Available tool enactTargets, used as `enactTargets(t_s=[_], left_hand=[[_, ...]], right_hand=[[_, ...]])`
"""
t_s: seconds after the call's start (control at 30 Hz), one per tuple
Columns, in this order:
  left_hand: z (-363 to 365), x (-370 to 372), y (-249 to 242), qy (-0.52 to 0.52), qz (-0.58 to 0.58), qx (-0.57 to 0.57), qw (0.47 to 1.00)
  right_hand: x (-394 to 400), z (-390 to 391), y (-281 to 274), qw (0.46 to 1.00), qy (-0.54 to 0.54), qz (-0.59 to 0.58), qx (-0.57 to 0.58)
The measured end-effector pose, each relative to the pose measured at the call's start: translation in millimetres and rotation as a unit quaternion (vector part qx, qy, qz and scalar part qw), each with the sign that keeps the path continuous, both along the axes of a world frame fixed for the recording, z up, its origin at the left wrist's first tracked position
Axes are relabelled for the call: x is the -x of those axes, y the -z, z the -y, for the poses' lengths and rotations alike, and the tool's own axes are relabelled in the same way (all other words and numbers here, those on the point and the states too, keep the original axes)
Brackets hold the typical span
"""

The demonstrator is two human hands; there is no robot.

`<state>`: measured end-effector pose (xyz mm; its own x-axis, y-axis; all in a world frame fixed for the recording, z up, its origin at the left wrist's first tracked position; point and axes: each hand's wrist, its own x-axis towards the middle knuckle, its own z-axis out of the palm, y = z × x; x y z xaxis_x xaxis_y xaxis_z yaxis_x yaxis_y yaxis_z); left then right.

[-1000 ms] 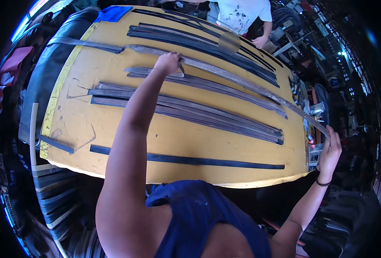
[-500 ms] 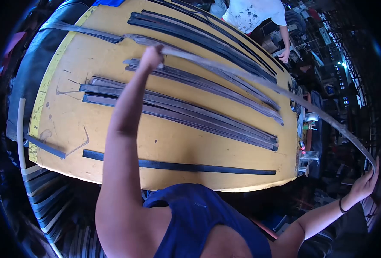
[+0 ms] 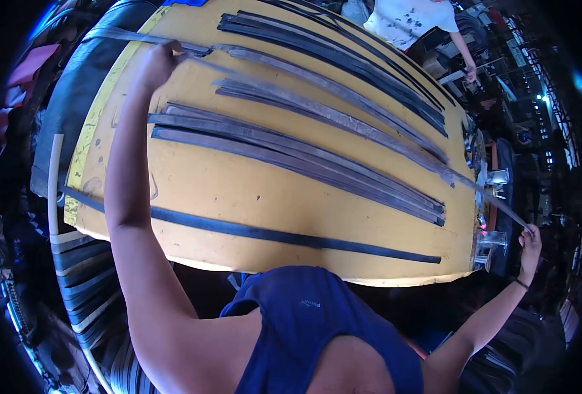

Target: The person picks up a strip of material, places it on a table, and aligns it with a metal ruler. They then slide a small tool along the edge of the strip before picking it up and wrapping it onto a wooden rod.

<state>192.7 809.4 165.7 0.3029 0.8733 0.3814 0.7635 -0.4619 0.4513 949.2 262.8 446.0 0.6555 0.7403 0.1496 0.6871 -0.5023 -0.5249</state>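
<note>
A long strip (image 3: pixel 494 201) is stretched diagonally over the table (image 3: pixel 206 177) between two hands. One end is gripped in the closed left hand (image 3: pixel 160 64), which is blurred and raised over the far left part of the table. The other end is pinched between the fingers of the right hand (image 3: pixel 531 243), held out past the table's right edge; a band (image 3: pixel 522 284) is worn on that wrist. The middle bundle (image 3: pixel 265 97) is crossed by the strip; whether it is touched there cannot be told.

Beyond the strip, a grey bundle (image 3: pixel 304 71) and a dark bundle (image 3: pixel 343 58) are laid lengthwise on the table. On the near side, a wide bundle (image 3: pixel 291 152) is spread slightly apart at its ends. Along the near edge, a dark strip (image 3: pixel 258 232) is laid flat and partly covered from view by the left forearm. Metal cups (image 3: pixel 491 239) are seen at the right edge. At the far side, a co-worker's hand (image 3: pixel 471 73) is held low, well apart from both hands.
</note>
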Motion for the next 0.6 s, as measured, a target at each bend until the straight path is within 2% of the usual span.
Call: enactTargets(t_s=[0.03,0.07,0.1,0.23,0.3,0.33,0.37,0.43,0.47,0.53,0.6], left_hand=[[2,11,35,0.024,0.006,-0.063,0.998],[26,12,43,0.014,-0.044,-0.051,0.998],[52,11,47,0.022,-0.041,-0.025,0.999],[121,10,73,0.04,-0.092,0.028,0.995],[137,16,80,0.069,-0.156,0.097,0.981],[143,20,87,0.084,-0.187,0.134,0.97],[137,32,108,0.11,-0.206,0.189,0.954],[155,15,72,0.054,-0.269,0.434,0.858],[155,14,77,0.026,-0.336,0.463,0.82],[174,-3,68,0.035,-0.461,0.423,0.78],[187,-17,75,0.019,-0.566,0.382,0.73]], right_hand=[[-16,5,15,1.0,0.014,0.017,0.011],[-39,13,33,0.999,0.033,0.02,0.021],[-62,19,52,0.998,0.05,0.024,0.031],[-138,37,114,0.977,-0.04,0.169,0.122],[-134,28,138,0.985,0.002,0.066,0.158],[-173,32,164,0.988,-0.023,-0.014,0.15],[-177,34,178,0.978,-0.007,-0.037,0.204],[-178,25,205,0.949,0.022,-0.08,0.303],[-176,21,219,0.932,0.007,-0.064,0.357],[-171,10,249,0.889,-0.025,-0.028,0.457],[-170,1,283,0.874,-0.039,-0.022,0.484]])
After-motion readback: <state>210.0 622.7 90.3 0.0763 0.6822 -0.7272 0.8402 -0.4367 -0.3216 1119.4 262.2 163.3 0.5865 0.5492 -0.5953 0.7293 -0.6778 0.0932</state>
